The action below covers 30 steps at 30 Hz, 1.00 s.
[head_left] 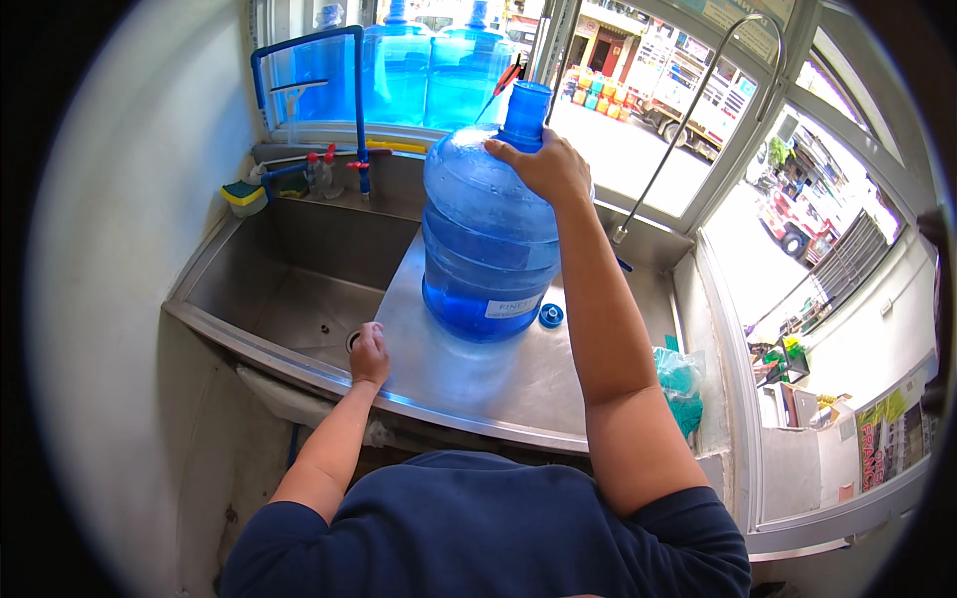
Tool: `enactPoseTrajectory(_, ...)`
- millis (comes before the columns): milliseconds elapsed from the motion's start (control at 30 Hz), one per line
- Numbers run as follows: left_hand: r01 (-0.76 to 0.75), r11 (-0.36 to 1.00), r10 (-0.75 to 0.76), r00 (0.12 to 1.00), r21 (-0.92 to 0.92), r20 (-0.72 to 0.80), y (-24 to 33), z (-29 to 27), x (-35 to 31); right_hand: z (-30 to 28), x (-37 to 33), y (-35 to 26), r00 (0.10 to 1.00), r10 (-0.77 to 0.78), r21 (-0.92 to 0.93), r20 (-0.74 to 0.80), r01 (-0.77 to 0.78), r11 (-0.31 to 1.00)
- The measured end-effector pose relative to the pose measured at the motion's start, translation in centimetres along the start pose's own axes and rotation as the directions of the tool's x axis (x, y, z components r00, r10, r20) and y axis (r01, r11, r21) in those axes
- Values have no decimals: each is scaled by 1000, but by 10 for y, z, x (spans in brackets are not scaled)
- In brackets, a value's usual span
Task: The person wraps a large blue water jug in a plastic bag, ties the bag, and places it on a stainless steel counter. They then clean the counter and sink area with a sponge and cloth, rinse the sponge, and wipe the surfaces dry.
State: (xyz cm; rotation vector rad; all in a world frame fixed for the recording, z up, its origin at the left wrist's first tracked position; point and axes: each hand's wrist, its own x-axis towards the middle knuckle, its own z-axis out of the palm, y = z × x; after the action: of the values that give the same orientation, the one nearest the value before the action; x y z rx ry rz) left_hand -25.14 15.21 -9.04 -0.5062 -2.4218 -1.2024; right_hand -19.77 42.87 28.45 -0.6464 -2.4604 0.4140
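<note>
A large blue translucent water jug (pixel 488 234) stands upright on the stainless steel counter (pixel 478 384), its neck uncovered. My right hand (pixel 550 171) is closed around the jug's shoulder just below the neck, thumb toward the left and fingertips hidden behind. Beside the jug's base lies a small round blue cap (pixel 551 316). My left hand (pixel 370 357) is closed over the counter's left edge, next to the basin. Something pale and small shows at its top, too little to identify.
Left of the counter is a deep steel sink basin (pixel 289 299). Blue pipes with a faucet (pixel 359 120) and a yellow-green sponge (pixel 242 194) sit behind it. A tall curved metal spout (pixel 688 110) rises at the right. More blue jugs (pixel 394 75) stand beyond the window. Teal plastic bags (pixel 683 384) hang right.
</note>
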Motion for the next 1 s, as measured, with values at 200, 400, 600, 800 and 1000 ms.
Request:
enactPoseTrajectory(200,-62,997,63,998,46,-12,-5,4,-1,1,0,0,1000,-6,-4,-12,6,1000)
enactPoseTrajectory(400,-46,997,48,999,58,-26,-8,6,-3,-2,-1,-1,1000,5,5,5,-5,1000)
enactPoseTrajectory(600,-51,998,50,998,-39,-23,-5,1,-3,-2,-2,-2,1000,9,11,0,-9,1000)
enactPoseTrajectory(800,-113,993,114,994,-12,5,8,-6,-2,-1,-1,-1,1000,4,19,15,-4,1000)
enactPoseTrajectory(1000,-90,995,90,996,-49,-10,13,-8,-2,1,0,1,1000,-12,12,-13,12,1000)
